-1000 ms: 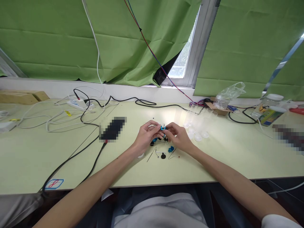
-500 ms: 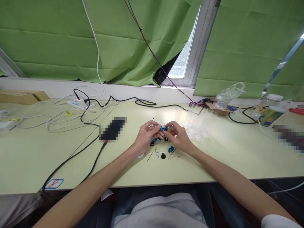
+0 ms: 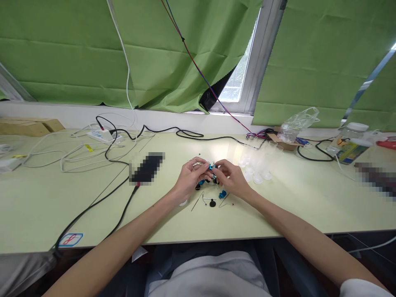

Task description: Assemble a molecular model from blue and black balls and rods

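My left hand (image 3: 193, 174) is closed in a pinch on a small shiny blue part (image 3: 211, 166) above the table. Thin metal wires stick out along its fingers. From the other side my right hand (image 3: 231, 176) has its thumb and forefinger closed on the same blue part; its exact shape is partly hidden by the fingers. Under the hands lie more blue and black pieces, half covered. Nearer to me are a loose blue part (image 3: 222, 194), a black disc (image 3: 212, 203) and several thin bent metal rods (image 3: 197, 201), some with small ball tips.
Small clear plastic cups (image 3: 258, 177) stand right of my hands. A blurred dark device (image 3: 147, 168) with a black cable lies to the left. Cables and a power strip (image 3: 102, 135) run along the back. At the back right are a cardboard box (image 3: 286, 144) and a jar (image 3: 351, 134).
My right hand has shifted slightly, its fingers moving a little lower and closer around the blue part. My left hand stays in place.
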Action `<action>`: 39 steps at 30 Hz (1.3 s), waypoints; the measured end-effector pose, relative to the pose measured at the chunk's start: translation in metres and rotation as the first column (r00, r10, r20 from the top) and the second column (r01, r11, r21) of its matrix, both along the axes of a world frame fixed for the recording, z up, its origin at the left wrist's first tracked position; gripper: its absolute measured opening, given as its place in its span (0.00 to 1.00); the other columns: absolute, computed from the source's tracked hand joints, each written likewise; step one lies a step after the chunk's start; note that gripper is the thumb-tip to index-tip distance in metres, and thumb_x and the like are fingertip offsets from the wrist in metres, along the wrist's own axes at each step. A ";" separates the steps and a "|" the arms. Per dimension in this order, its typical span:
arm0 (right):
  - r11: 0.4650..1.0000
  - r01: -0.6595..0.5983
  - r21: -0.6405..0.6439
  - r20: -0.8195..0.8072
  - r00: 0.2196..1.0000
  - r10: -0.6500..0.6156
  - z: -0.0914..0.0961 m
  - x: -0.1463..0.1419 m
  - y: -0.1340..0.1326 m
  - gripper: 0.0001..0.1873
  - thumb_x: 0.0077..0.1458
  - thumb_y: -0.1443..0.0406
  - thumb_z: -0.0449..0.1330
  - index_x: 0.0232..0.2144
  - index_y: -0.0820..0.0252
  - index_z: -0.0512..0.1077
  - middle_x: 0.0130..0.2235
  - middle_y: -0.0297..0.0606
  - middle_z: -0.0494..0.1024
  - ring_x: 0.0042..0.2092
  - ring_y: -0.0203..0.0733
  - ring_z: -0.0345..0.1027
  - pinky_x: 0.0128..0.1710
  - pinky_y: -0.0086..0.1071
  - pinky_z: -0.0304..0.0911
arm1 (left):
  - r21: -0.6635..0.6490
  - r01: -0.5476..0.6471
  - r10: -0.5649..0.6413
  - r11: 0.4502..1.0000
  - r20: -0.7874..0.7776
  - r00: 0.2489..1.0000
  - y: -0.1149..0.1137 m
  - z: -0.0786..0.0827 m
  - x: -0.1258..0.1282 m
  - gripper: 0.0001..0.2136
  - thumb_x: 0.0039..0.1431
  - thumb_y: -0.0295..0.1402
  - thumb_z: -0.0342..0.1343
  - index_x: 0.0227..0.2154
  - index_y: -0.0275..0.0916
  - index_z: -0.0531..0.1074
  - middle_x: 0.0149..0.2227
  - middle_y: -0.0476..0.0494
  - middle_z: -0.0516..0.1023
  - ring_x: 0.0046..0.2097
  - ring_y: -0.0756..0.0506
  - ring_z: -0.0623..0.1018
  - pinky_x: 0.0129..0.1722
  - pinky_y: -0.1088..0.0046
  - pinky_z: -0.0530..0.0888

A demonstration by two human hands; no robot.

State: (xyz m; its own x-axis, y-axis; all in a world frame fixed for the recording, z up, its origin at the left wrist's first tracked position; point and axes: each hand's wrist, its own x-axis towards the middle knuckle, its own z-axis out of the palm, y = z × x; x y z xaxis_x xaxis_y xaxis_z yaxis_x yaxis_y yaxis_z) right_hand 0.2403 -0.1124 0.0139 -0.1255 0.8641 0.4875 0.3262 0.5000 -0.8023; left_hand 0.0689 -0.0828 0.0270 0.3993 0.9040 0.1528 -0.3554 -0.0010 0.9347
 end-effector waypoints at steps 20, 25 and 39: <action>1.000 0.026 0.007 0.033 0.999 -0.026 0.001 0.000 0.000 0.15 0.62 0.53 0.56 0.33 0.59 0.70 0.20 0.30 0.69 0.22 0.34 0.62 0.25 0.30 0.61 | 0.009 -0.002 0.002 1.000 -0.004 1.000 0.001 -0.001 -0.001 0.14 0.52 0.38 0.67 0.34 0.37 0.70 0.25 0.46 0.78 0.28 0.49 0.78 0.33 0.74 0.75; 1.000 0.009 0.015 0.014 1.000 -0.010 0.002 0.000 -0.001 0.18 0.58 0.51 0.61 0.40 0.58 0.68 0.22 0.29 0.69 0.22 0.35 0.63 0.24 0.30 0.62 | 0.009 0.002 -0.002 1.000 -0.009 1.000 0.000 0.000 0.000 0.14 0.51 0.38 0.68 0.33 0.37 0.70 0.24 0.47 0.78 0.26 0.50 0.77 0.33 0.73 0.75; 0.999 0.041 0.018 0.103 0.994 -0.043 0.003 0.000 -0.001 0.19 0.65 0.54 0.52 0.25 0.58 0.67 0.19 0.30 0.68 0.22 0.34 0.61 0.25 0.30 0.59 | 0.010 0.006 -0.006 1.000 -0.016 1.000 0.000 -0.001 -0.001 0.14 0.52 0.38 0.67 0.34 0.37 0.70 0.25 0.47 0.78 0.27 0.50 0.77 0.33 0.73 0.75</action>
